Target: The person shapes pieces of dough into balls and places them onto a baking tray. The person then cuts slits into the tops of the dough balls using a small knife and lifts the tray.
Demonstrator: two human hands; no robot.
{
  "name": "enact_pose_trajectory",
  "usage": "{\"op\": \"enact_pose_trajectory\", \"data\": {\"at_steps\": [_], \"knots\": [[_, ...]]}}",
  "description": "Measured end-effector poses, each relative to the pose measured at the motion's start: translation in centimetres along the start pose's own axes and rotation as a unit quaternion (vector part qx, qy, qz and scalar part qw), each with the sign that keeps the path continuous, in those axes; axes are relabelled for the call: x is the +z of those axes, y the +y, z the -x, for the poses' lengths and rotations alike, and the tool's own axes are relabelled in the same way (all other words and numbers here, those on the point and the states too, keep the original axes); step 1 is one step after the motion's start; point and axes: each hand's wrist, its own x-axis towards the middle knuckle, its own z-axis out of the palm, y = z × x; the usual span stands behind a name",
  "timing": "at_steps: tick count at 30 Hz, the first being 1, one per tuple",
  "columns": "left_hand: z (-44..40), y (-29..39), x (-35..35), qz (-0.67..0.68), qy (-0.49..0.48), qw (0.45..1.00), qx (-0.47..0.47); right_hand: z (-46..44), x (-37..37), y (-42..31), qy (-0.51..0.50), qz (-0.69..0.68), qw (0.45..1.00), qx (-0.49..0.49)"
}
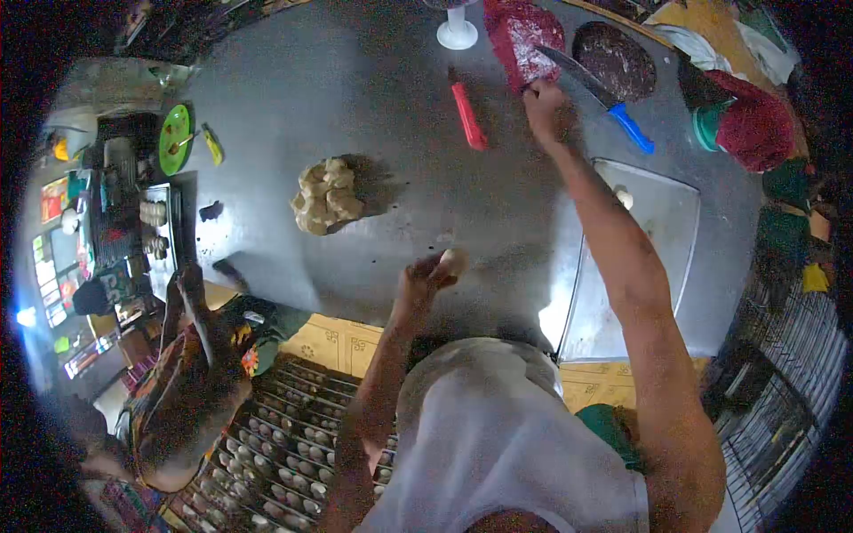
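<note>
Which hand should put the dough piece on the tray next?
Probably the left hand: it holds the dough piece, while the right hand is at the red cloth, forearm crossing the tray.

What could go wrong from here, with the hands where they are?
The right hand is at the edge of the red cloth, close to the bare blade of the blue-handled knife; a careless sweep could cut it or knock the knife.

The right forearm crosses above the metal tray, so it might brush the small dough ball there.

The left hand holds a dough piece at its fingertips, which could slip.
</note>
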Motion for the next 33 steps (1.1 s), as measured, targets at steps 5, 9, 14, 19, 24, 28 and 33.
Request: {"op": "enact_pose_trajectory", "data": {"at_steps": [5,9,14,19,24,28,33], "knots": [[-5.1,0.8,2.2,0.087,0.003,0.995,0.045,2.2,-8.4,-2.4,-0.386,-0.492,0.746,0.228],[-7.6,2.1,1.7,0.015,-0.080,0.979,0.186,15.7,-9.5,-7.0,-0.284,-0.583,0.745,0.161],[-8.2,0.5,0.9,0.069,-0.105,0.989,0.079,19.0,-19.1,-15.2,-0.299,-0.196,0.930,0.083],[-6.6,0.9,1.2,0.128,-0.279,0.949,0.074,19.2,-17.9,-12.1,-0.362,-0.262,0.858,0.253],[-5.0,2.6,1.9,-0.099,-0.267,0.956,0.076,20.1,-18.9,-11.8,-0.332,-0.247,0.874,0.252],[-7.9,-3.8,0.3,0.041,-0.220,0.974,0.024,21.4,-16.5,-9.4,-0.364,-0.340,0.827,0.260],[-4.8,-3.8,-1.1,-0.326,-0.116,0.933,0.099,17.8,-15.3,-10.9,-0.242,-0.231,0.942,-0.014]]}}
